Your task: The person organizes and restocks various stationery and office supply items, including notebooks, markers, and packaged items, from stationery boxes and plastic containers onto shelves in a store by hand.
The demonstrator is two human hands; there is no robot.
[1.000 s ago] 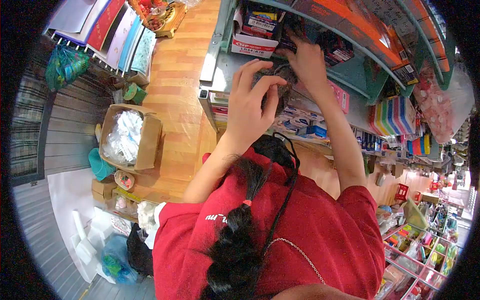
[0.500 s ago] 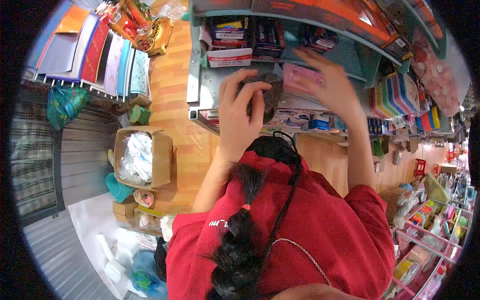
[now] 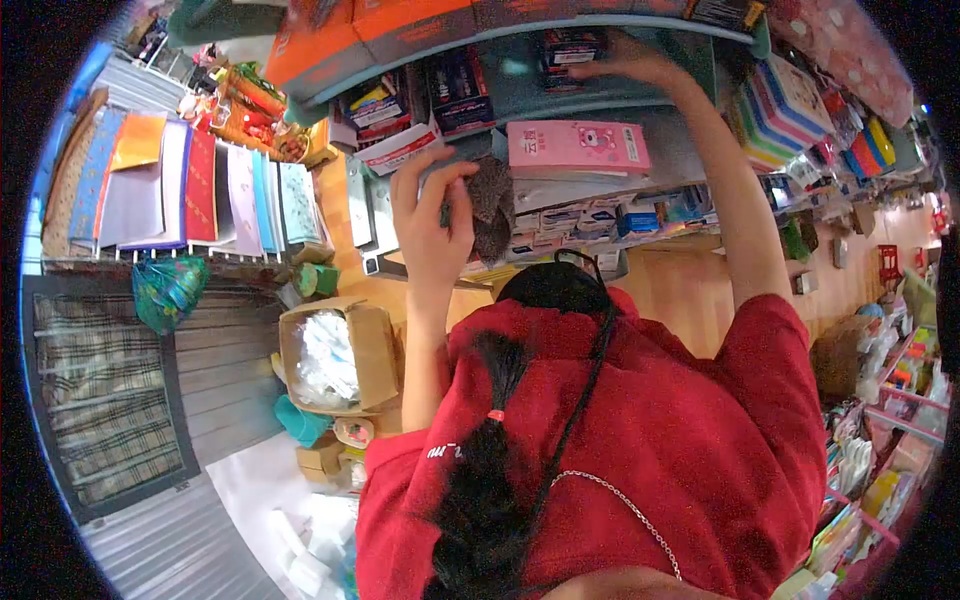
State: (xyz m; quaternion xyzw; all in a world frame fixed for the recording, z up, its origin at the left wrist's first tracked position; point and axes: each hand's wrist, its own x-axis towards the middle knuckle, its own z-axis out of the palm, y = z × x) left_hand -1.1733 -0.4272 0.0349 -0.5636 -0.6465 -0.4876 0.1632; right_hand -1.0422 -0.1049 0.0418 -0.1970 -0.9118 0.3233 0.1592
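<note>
A grey-brown cloth [image 3: 492,205] hangs over the shelf's front edge beside my left hand [image 3: 435,215]. That hand's fingers are curled, their tips against the cloth's left side. Further back, my right hand [image 3: 640,66] reaches over the shelf, thumb and fingers apart, at the right end of a small stack of dark boxes [image 3: 570,55]. Whether it presses on them is hard to see. Between the two hands lies a pink pack with a bear picture [image 3: 580,147], flat at the shelf's front.
More dark boxes [image 3: 458,90] and an opened white-and-red carton [image 3: 400,150] stand at the shelf's left. Orange boxes [image 3: 400,30] fill the level above. Striped colourful stacks [image 3: 780,110] stand to the right. A cardboard box of plastic-wrapped items [image 3: 375,355] sits on the floor.
My right hand has moved back from above the pink pack to the dark boxes. My left hand stays by the cloth, which now shows more fully. The view has shifted.
</note>
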